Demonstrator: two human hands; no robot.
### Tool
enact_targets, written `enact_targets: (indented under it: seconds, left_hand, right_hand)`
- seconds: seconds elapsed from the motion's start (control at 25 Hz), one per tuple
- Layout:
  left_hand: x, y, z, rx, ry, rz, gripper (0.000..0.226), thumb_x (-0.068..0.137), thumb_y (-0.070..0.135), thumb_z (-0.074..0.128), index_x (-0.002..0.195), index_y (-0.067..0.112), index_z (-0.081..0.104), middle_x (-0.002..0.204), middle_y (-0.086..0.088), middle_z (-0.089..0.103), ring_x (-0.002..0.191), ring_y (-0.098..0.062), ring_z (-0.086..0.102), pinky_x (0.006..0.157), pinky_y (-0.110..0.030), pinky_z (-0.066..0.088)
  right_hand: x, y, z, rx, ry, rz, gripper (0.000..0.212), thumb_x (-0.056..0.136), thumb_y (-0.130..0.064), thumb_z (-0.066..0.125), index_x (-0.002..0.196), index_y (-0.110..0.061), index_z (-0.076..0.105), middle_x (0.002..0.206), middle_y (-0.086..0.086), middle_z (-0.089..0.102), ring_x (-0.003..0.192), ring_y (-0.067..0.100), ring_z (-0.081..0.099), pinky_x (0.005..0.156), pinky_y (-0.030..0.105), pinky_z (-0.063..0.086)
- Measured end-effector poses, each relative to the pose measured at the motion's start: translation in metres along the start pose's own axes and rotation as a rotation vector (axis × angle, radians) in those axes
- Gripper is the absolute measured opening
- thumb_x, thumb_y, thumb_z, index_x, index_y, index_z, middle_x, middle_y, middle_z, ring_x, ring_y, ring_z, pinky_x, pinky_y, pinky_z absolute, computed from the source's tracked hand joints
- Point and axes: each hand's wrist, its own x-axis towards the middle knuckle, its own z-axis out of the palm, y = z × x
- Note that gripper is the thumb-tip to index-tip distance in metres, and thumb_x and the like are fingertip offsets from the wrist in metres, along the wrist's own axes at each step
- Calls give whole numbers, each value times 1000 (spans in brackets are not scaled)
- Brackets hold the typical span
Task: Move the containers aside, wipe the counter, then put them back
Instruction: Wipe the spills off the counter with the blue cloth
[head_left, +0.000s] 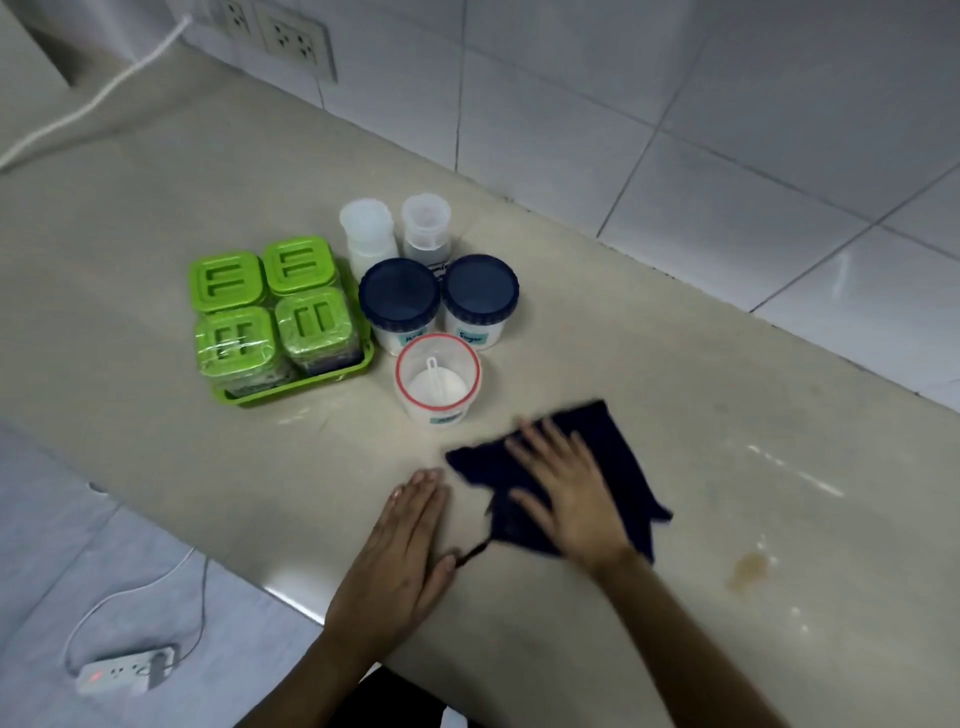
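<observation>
A dark blue cloth (618, 457) lies spread on the beige counter (208, 208). My right hand (561, 488) presses flat on the cloth, fingers apart and blurred. My left hand (410, 540) rests flat on the bare counter just left of the cloth, near the front edge. Behind the hands stand a red-rimmed tub (439, 379) holding a white scoop, two jars with dark blue lids (399, 301) (480, 296), two small translucent containers (366, 231) (426, 223), and a green tray (291, 387) with several green-lidded jars.
A brown stain (748, 569) and white streaks (795, 470) mark the counter at the right. A tiled wall with sockets (293, 39) runs behind. A white cable (93, 101) crosses the far left. A power strip (124, 673) lies on the floor below.
</observation>
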Motion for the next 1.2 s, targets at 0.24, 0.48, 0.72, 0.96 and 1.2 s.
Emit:
enact_targets:
  seconds: [0.24,0.48,0.72,0.96,1.2]
  left_hand:
    - [-2,0,-1,23,-29,-18,67,97,42,39,150,6,22,160,-9,17,150,-18,9,122,-34,5]
    - [-10,-1,0,41,15,-16,67,98,42,32,149,1,19,159,-13,19,149,-21,12,122,-37,9]
    - [-11,42,13,170,-113,-1,70,97,50,29,150,5,21,159,-12,19,149,-20,10,122,-37,3]
    - [1,98,48,168,-99,97,69,95,49,32,147,3,29,158,-11,25,148,-21,17,121,-41,9]
    - [1,99,53,133,-43,75,72,93,48,35,148,3,27,158,-11,23,149,-20,14,122,-37,6]
  right_hand:
    - [9,-15,0,36,60,398,57,96,-51,26,146,-24,33,158,3,24,147,28,15,119,47,10]
    - [-51,-86,22,-18,0,88,55,96,-52,33,146,-27,33,158,0,24,146,24,20,114,47,14]
    - [-147,38,-4,-10,44,429,60,96,-58,20,147,-27,30,158,-3,22,146,19,19,119,42,10]
    - [-263,94,-21,57,119,890,67,92,-61,16,149,-29,24,160,-3,18,148,16,5,120,46,7]
    - [-240,33,-11,17,60,611,59,97,-56,16,148,-29,28,158,0,23,147,26,10,115,49,8]
